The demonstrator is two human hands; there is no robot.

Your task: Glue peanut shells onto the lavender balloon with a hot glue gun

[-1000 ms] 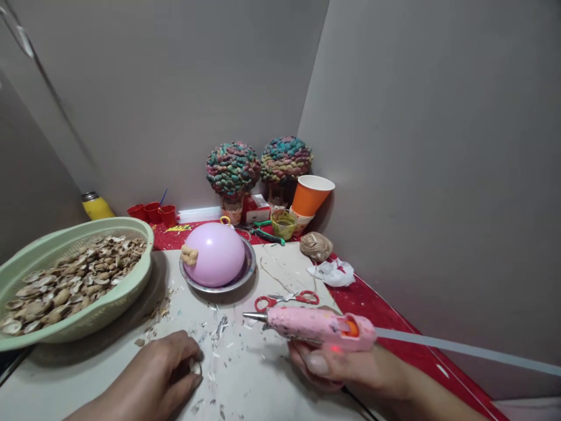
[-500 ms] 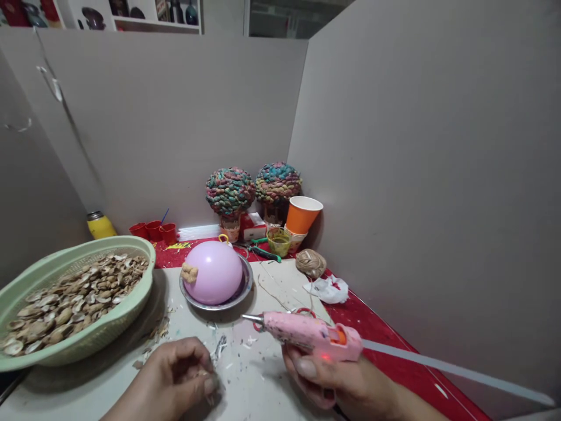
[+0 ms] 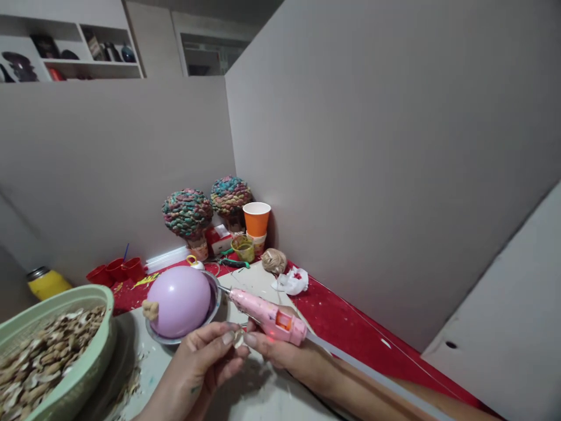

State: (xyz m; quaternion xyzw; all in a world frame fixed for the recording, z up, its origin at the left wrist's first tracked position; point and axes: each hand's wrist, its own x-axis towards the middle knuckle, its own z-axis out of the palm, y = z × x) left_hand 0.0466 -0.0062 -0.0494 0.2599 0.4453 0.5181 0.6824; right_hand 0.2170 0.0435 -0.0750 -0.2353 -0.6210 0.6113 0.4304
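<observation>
My left hand [image 3: 208, 356] pinches a small pale peanut shell [image 3: 238, 338] between thumb and fingers. My right hand [image 3: 280, 351] is wrapped round a pink glue gun [image 3: 263, 313], and its thumb tip comes close to the shell; whether it touches cannot be made out. A clear glue stick [image 3: 368, 374] sticks out of the gun's back end, and a red light glows on its side. The metal nozzle points left, near the rim of a metal bowl [image 3: 215, 301]. In that bowl rests a lilac balloon [image 3: 179, 301] with peanut shells [image 3: 150, 310] stuck on its left side.
A green basket [image 3: 99, 345] of peanut shells stands at left. Behind are red cups [image 3: 116, 270], glue sticks [image 3: 169, 257], two shell-covered trees [image 3: 187, 213], an orange paper cup [image 3: 256, 221], green-handled pliers [image 3: 235, 264], twine [image 3: 274, 261] and crumpled tissue [image 3: 293, 282]. Grey partitions enclose the table.
The view has turned right. My two hands have come together, the left one raised with the shell toward the right, which still holds the glue gun.
</observation>
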